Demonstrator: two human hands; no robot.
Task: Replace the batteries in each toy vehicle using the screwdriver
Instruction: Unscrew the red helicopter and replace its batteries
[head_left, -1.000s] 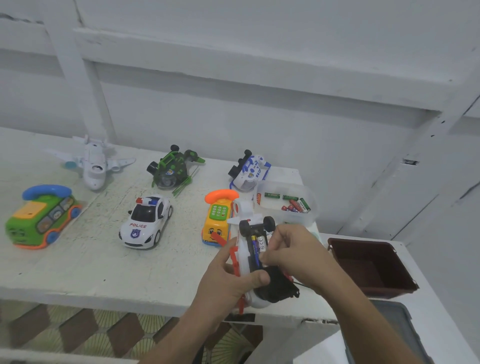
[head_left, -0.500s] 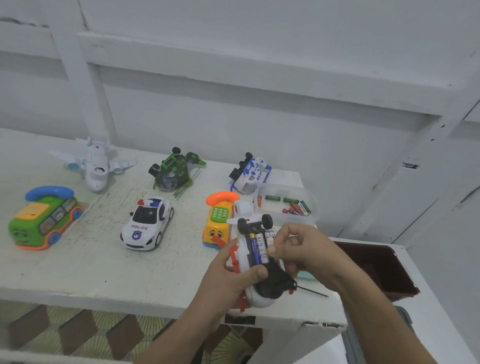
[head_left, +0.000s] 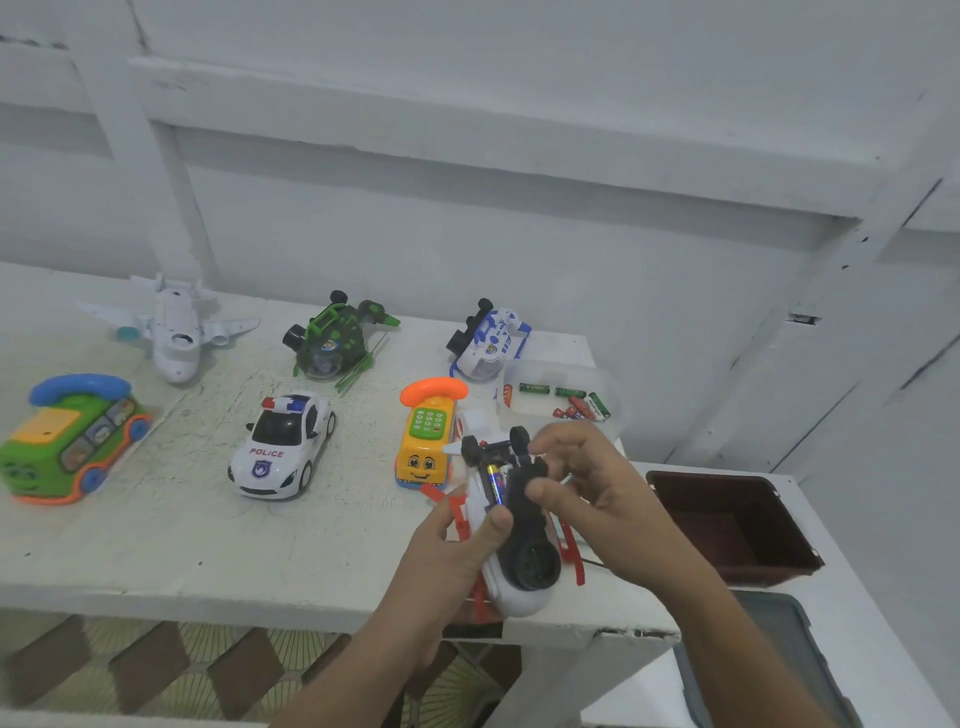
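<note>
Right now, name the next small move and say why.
Probably press the black cover flat over the battery bay: the right hand pinches it there, a battery shows seated beside it, and the left hand holds the upturned white toy.

My left hand (head_left: 457, 551) reaches up from below, fingers curled and thumb pressed across the top in a firm hold. My right hand (head_left: 597, 499) comes in from the right, thumb and fingertips pinched together, forearm angled down.
</note>
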